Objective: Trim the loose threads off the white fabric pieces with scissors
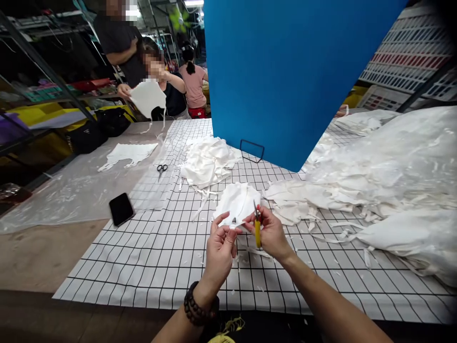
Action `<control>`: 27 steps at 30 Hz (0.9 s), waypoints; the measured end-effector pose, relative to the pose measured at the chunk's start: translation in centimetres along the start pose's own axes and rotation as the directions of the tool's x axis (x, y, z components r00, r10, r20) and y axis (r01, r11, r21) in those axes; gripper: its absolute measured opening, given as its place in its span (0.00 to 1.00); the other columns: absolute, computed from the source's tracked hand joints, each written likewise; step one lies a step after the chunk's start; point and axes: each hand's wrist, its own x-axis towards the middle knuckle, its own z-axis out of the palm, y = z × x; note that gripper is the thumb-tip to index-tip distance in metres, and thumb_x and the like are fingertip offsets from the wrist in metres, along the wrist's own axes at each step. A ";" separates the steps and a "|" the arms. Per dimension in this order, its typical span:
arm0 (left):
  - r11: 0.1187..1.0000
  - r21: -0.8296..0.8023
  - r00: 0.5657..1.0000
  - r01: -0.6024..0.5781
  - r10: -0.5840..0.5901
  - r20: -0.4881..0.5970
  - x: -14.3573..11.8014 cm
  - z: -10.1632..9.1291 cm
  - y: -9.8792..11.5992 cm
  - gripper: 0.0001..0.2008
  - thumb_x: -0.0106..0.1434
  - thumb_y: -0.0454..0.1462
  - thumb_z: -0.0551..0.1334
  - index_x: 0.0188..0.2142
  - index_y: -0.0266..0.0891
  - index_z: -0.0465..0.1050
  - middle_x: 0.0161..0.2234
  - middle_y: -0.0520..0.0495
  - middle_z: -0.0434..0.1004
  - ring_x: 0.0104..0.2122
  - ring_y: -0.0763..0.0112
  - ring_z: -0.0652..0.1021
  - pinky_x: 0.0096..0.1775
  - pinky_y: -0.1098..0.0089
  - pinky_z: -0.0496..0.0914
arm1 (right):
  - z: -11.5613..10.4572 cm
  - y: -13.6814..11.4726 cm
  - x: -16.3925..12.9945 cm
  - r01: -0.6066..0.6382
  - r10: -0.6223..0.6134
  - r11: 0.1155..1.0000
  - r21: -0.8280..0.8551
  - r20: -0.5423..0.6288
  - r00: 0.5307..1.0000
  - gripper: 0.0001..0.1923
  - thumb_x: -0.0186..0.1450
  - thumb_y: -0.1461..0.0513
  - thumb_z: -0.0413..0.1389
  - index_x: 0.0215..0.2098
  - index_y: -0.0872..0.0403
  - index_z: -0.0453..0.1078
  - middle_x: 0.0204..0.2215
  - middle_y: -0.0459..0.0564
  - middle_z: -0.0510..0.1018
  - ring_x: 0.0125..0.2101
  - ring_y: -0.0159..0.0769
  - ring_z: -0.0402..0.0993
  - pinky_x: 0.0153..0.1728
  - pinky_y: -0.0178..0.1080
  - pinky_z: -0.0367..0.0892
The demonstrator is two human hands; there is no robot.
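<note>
Just below the frame's centre, the left hand (221, 247) is pinching the near edge of a white cloth piece (237, 202), fingers closed on it, while the right hand (271, 233) is gripping yellow snips (257, 227) upright, blades pointing up at the same edge beside a small dark mark on the cloth. The two hands are nearly touching, so the likeliest slip, in my judgement, is the blades nicking the left thumb or biting into the cloth body rather than a loose thread (the cloth is sagging slack between the fingers, which is making the cut line hard to hold). The rest of the piece is lying on the checked sheet (150, 267), and scraps are littering it, so a trimmed bit could be getting lost among them. A white heap (207, 162) is sitting above centre, a bigger pile (392, 181) at the right, scissors (162, 168) and a phone (121, 208) at the left, well apart from the hands. In the upper left, a co-worker is holding up a white piece (148, 97); a blue board (285, 71) is filling the top centre.
</note>
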 end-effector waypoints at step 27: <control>0.979 0.162 0.934 -0.125 0.061 0.352 1.2 -0.1 0.1 0.09 0.67 0.39 0.57 0.32 0.39 0.72 0.29 0.50 0.70 0.24 0.73 0.75 0.32 0.70 0.69 | -4.4 -6.9 -2.3 0.198 0.102 0.569 -0.798 0.308 0.946 0.19 0.54 0.50 0.63 0.30 0.51 0.61 0.28 0.45 0.70 0.26 0.34 0.65 0.27 0.36 0.59</control>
